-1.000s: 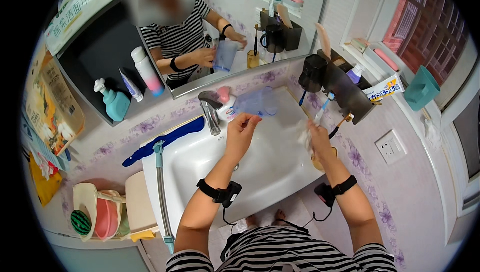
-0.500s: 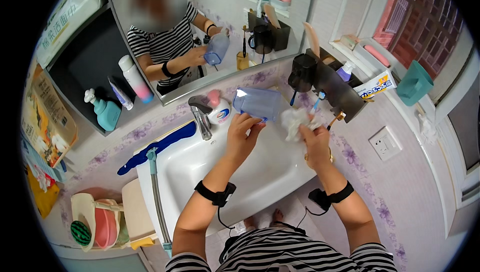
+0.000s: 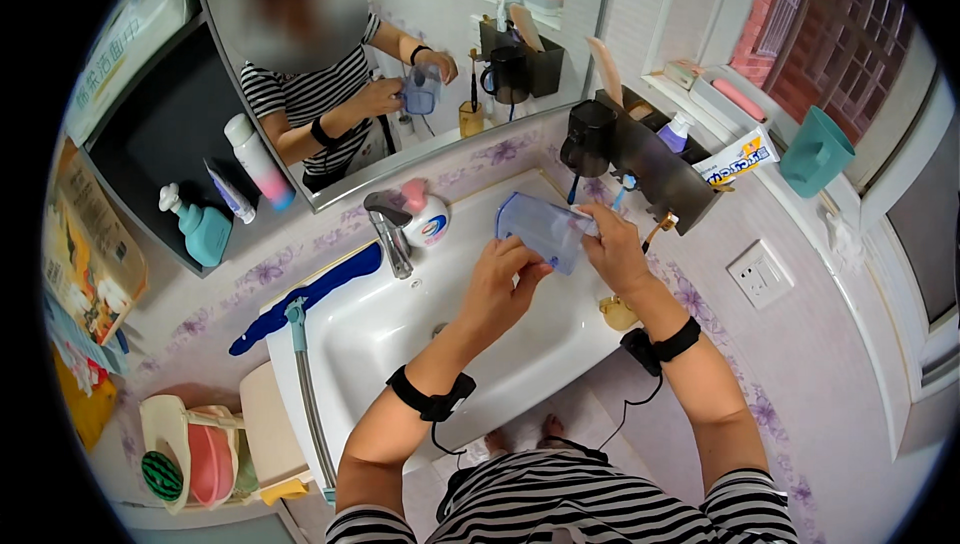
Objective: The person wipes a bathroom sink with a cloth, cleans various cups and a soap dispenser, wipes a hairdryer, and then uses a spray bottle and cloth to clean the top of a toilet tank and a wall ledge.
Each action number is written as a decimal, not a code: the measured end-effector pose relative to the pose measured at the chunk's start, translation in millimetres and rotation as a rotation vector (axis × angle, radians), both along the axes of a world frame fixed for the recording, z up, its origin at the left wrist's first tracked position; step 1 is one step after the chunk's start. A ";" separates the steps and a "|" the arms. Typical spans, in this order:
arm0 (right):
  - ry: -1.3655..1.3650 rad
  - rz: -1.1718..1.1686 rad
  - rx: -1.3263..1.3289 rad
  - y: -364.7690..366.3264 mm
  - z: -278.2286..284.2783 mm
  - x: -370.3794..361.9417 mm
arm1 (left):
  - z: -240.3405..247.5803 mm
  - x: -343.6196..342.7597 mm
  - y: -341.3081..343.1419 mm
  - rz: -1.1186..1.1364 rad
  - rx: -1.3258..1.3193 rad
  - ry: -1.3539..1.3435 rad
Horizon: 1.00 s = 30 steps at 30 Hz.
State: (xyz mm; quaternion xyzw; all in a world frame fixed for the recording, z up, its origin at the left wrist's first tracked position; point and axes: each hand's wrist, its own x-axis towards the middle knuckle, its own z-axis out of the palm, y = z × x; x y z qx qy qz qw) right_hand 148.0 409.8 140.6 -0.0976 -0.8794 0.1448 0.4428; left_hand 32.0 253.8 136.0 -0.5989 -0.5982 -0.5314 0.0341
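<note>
Over the sink, a clear blue plastic container (image 3: 538, 224) lies tilted on its side in the air. My left hand (image 3: 503, 286) grips its lower edge with pinched fingers. At the container's right end, my right hand (image 3: 615, 249) has its fingers closed at the opening. A pale patch of crumpled white tissue shows by those fingertips; most of it is hidden by the hand and the container wall. The white sink (image 3: 380, 344) lies beneath both hands. Beside my right wrist, an amber-coloured object (image 3: 618, 312) stands near the sink's right edge.
A faucet (image 3: 392, 234) and a white bottle with a pink pump (image 3: 426, 219) stand behind the sink. Right of them, a dark wall holder (image 3: 660, 169) carries a black mug (image 3: 588, 139) and toothbrushes. A blue cloth (image 3: 310, 294) lies along the left rim.
My right hand has brought the white tissue leftward to the container's opening. The container has tilted and shifted slightly right, its right end now lower. The view has shifted a little.
</note>
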 end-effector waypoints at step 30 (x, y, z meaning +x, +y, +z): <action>0.274 0.429 -1.356 -27.3 -25.5 41.7 | 24.5 -20.1 8.5 0.043 0.033 -0.022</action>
